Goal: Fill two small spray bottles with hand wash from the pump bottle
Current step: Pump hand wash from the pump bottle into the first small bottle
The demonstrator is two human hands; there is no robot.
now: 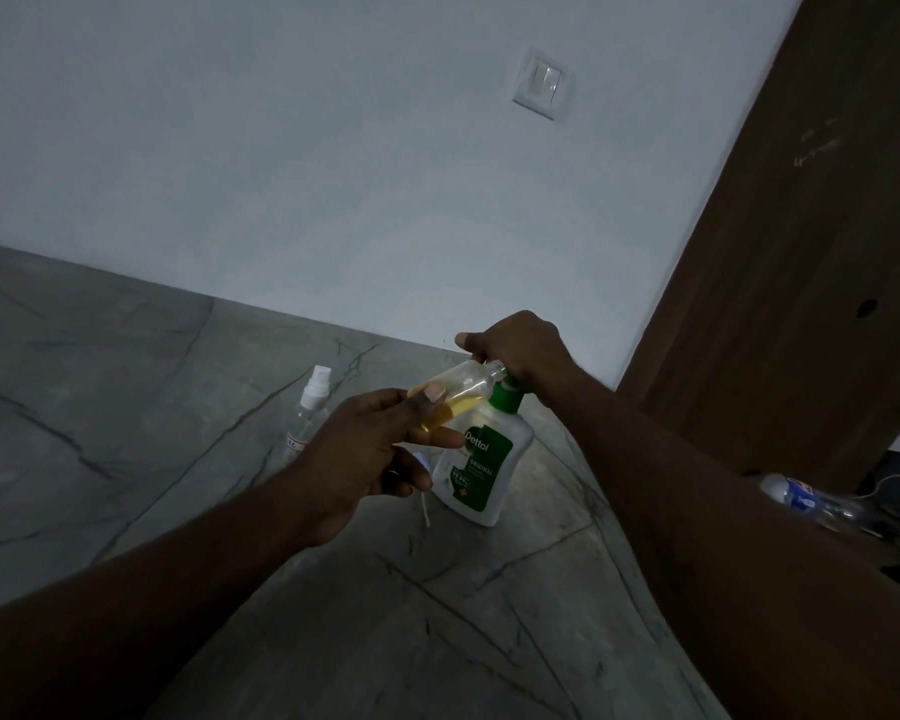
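My left hand (370, 449) pinches a small clear spray bottle (463, 392) that is uncapped and tilted on its side, with yellow liquid pooled in its lower half. Its open neck points at the green pump head of the white Dettol pump bottle (481, 470), which stands on the grey marble counter (126, 407). My right hand (523, 350) covers and grips the pump head from above. The lower fingers of my left hand also hold a white spray cap with its dip tube (424, 504) hanging down. A second small spray bottle (307, 407), capped, stands to the left.
A white wall with a light switch (541, 83) rises behind the counter. A brown wooden panel (801, 252) stands at the right. Beyond my right forearm lies a clear plastic water bottle (801, 498) among dark items and a white cable.
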